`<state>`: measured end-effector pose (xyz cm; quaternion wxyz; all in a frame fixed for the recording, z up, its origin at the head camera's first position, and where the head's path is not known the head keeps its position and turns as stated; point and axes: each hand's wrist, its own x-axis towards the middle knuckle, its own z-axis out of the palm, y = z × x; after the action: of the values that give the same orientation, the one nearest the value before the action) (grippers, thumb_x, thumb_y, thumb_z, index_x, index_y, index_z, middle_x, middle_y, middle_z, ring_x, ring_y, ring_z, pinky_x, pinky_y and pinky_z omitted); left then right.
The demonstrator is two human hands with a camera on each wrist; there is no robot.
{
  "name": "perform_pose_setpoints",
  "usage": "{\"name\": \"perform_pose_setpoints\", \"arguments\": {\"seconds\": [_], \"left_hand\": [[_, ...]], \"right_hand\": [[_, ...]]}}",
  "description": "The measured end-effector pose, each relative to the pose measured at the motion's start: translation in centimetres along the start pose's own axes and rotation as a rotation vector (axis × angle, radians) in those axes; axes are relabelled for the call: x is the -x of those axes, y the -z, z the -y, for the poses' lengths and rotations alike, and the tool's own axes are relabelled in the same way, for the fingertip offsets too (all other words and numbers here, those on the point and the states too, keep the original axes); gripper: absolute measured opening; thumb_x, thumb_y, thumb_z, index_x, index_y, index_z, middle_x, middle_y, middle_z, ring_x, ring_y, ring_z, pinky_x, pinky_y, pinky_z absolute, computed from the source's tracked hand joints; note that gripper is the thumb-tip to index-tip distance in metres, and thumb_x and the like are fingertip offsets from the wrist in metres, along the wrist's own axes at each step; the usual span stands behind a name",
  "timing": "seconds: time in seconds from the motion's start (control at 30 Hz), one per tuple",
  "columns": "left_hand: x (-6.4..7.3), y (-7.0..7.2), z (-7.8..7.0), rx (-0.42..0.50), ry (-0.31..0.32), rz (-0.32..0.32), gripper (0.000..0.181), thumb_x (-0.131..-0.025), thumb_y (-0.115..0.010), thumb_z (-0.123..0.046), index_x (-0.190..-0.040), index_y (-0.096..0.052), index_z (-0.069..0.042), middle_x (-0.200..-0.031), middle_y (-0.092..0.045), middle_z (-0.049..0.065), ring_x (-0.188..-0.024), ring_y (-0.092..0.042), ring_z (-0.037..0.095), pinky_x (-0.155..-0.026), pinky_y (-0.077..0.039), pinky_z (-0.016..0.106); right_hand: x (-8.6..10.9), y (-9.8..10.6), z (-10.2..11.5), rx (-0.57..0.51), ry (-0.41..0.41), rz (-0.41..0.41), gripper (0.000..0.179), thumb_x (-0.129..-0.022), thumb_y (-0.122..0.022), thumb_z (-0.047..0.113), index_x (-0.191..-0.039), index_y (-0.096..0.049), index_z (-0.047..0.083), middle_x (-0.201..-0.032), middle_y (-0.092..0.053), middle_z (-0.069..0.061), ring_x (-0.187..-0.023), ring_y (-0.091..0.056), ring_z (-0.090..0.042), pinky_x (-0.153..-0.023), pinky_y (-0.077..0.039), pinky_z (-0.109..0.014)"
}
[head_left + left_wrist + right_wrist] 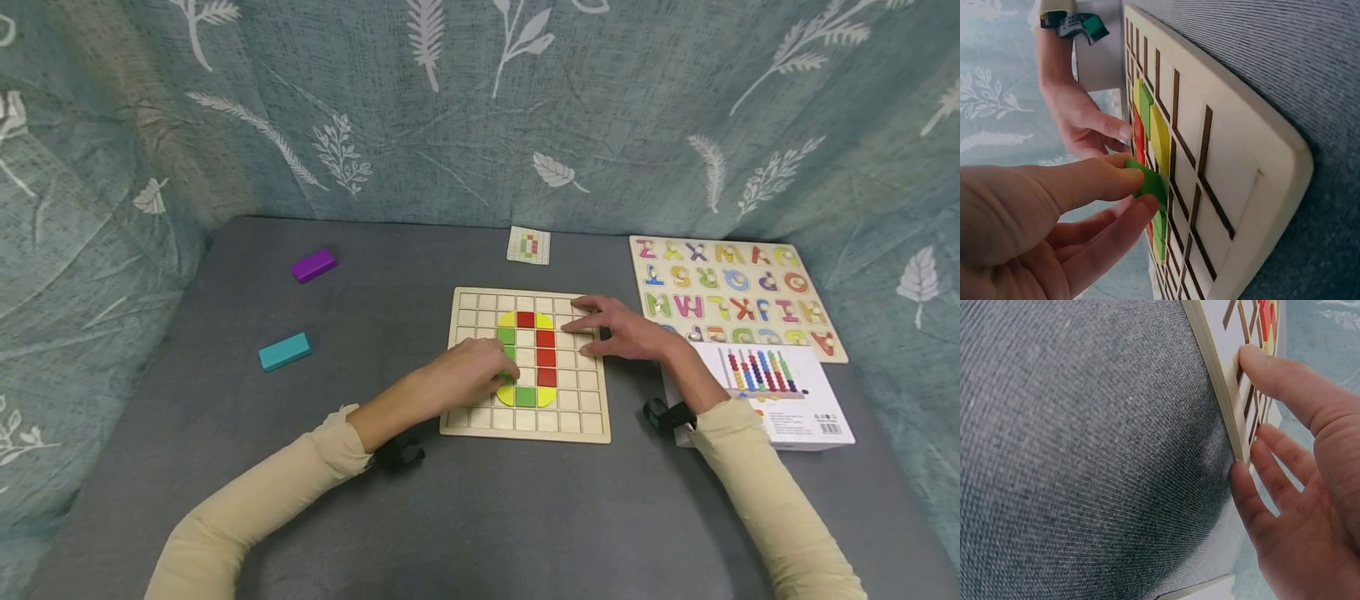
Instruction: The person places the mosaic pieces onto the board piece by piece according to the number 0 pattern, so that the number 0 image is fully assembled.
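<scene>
A wooden grid board (pixel 577 423) lies on the dark cloth, bearing red (pixel 546 358), green (pixel 526 397) and yellow tiles (pixel 546 396) set in a rounded ring. Over the ring's left side, my left hand (pixel 467 371) pinches a green tile (pixel 1151 186) between thumb and fingers; in the left wrist view the tile is tilted against the board. My right hand (pixel 628 327) rests on the board's right side with fingers spread. In the right wrist view, its thumb (pixel 1263 365) touches the grid and one finger is at the board's edge.
A small pattern card (pixel 528 246) lies behind the board. Right of it are an alphabet puzzle board (pixel 633 258) and a white box (pixel 813 417) with an abacus picture. Purple (pixel 314 266) and teal blocks (pixel 285 352) lie left. A patterned curtain (pixel 465 142) hangs behind.
</scene>
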<state>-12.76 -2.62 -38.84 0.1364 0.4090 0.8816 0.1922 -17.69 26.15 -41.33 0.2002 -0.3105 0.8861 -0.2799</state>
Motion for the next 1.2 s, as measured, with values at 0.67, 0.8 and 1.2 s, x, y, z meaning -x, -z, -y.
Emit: {"name": "perform_pose_setpoints", "arguments": {"seconds": [0.67, 0.8, 1.2], "left_hand": [[0.0, 0.1, 0.7, -0.084, -0.041, 0.021, 0.021, -0.089, -0.06, 0.002, -0.08, -0.075, -0.011, -0.073, -0.058, 0.002, -0.067, -0.036, 0.01, -0.062, -0.033, 0.021], [0.4, 0.2, 0.8, -0.049, -0.027, 0.045, 0.017, -0.091, -0.062, -0.004, -0.085, -0.076, -0.011, -0.077, -0.058, 0.003, -0.067, -0.039, 0.011, -0.06, -0.033, 0.021], [1.6, 2.6, 4.2, -0.129, -0.124, -0.06, 0.032, -0.095, -0.062, -0.025, -0.126, -0.065, -0.017, -0.129, -0.06, 0.008, -0.117, -0.056, 0.024, -0.097, -0.047, 0.042]], "right_hand": [[-0.2, 0.1, 0.0, -0.004, 0.007, -0.001, 0.042, -0.088, -0.069, 0.01, -0.129, -0.062, 0.005, -0.15, -0.033, -0.028, -0.137, -0.03, -0.046, -0.107, -0.027, -0.063], [-0.2, -0.1, 0.0, -0.008, 0.008, -0.003, 0.042, -0.089, -0.069, 0.011, -0.129, -0.062, 0.005, -0.15, -0.033, -0.028, -0.137, -0.03, -0.046, -0.107, -0.027, -0.062], [0.2, 0.1, 2.1, 0.137, 0.116, -0.012, 0.042, -0.091, -0.067, 0.013, -0.131, -0.06, 0.005, -0.148, -0.038, -0.029, -0.137, -0.034, -0.047, -0.107, -0.033, -0.06]]}}
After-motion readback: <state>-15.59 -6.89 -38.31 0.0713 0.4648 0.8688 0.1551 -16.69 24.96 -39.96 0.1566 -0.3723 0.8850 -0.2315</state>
